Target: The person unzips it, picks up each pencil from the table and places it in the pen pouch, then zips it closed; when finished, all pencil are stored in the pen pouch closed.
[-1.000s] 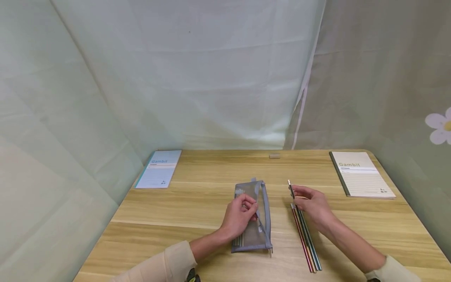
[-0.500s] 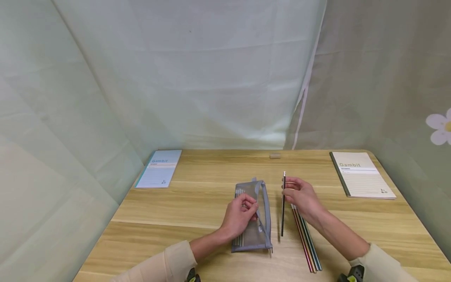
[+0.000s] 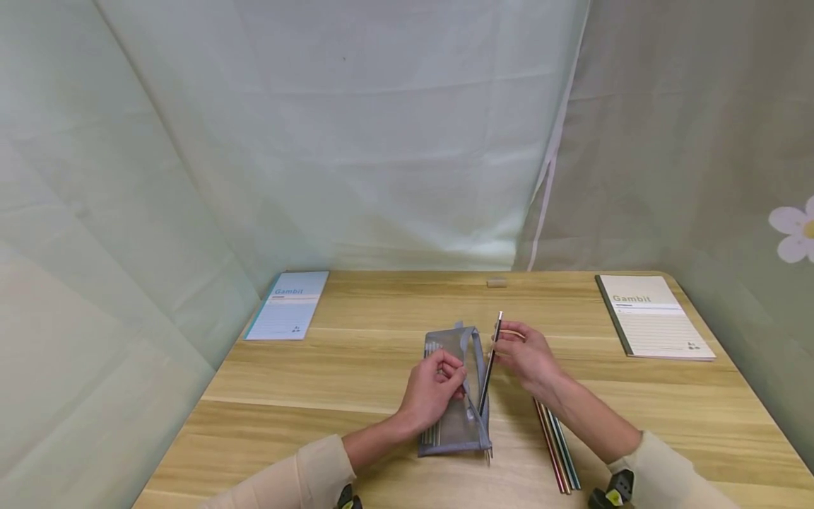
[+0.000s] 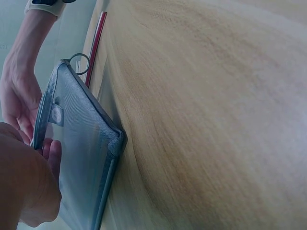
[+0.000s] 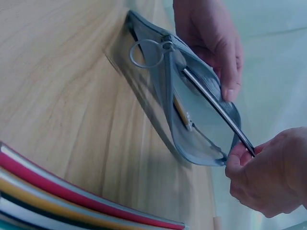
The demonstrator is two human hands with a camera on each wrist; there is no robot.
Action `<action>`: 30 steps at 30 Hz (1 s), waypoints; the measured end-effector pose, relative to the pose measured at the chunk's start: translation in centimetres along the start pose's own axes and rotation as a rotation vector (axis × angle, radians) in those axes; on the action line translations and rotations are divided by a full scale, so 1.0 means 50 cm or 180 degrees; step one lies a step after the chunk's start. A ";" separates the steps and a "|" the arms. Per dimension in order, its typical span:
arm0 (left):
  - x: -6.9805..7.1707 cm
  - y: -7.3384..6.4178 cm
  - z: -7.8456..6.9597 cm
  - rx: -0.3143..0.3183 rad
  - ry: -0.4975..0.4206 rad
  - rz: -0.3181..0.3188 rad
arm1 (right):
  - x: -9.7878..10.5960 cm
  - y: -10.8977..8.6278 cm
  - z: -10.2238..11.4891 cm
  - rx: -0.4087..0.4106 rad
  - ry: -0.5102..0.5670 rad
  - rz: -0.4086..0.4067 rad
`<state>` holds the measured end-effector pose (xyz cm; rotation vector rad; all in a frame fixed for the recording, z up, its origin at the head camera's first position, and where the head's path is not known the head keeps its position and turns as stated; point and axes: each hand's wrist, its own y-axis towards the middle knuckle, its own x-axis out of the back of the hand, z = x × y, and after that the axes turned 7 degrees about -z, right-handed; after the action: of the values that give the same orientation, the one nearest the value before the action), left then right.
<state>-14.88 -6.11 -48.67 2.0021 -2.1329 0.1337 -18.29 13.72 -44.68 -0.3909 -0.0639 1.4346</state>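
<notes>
A grey mesh pencil case (image 3: 450,428) lies on the table with its zipped mouth spread toward the right. My left hand (image 3: 432,389) pinches the near lip of that mouth. Between thumb and fingers, my right hand (image 3: 529,359) grips a black pencil (image 5: 218,110) near its upper end. The pencil slants down, its lower end inside the mouth in the right wrist view. A yellow pencil (image 5: 180,110) shows within the case. A ring-shaped zipper pull (image 5: 131,53) hangs at one end of the opening. Several coloured pencils (image 3: 555,452) lie side by side below my right forearm.
A blue-spined notebook (image 3: 287,307) lies at the back left of the table. At the back right is a dark-spined notebook (image 3: 655,318). A small grey block (image 3: 497,282), like an eraser, sits by the far edge. Fabric curtains (image 3: 407,141) enclose the table.
My right hand has lifted the black pencil off the row of pencils and carried it left, tilting its lower end into the pencil case. My left hand has stayed in place.
</notes>
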 end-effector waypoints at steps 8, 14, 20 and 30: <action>-0.001 0.000 -0.007 -0.0031 -0.0102 -0.0032 | -0.018 0.003 -0.026 0.0038 -0.0209 0.0012; -0.001 0.001 -0.004 -0.0009 -0.0138 -0.0019 | -0.028 0.001 -0.051 0.0119 -0.0290 0.0049; 0.000 0.001 -0.002 0.0002 -0.0160 0.0015 | -0.039 -0.005 -0.065 0.0169 -0.0372 -0.0009; 0.000 -0.002 -0.008 -0.0012 -0.0212 -0.0020 | -0.048 -0.004 -0.073 0.0237 -0.0552 -0.0045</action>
<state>-14.75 -6.01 -48.30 2.0385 -2.1648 0.0628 -17.45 10.57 -47.57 -0.2040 -0.1528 1.4500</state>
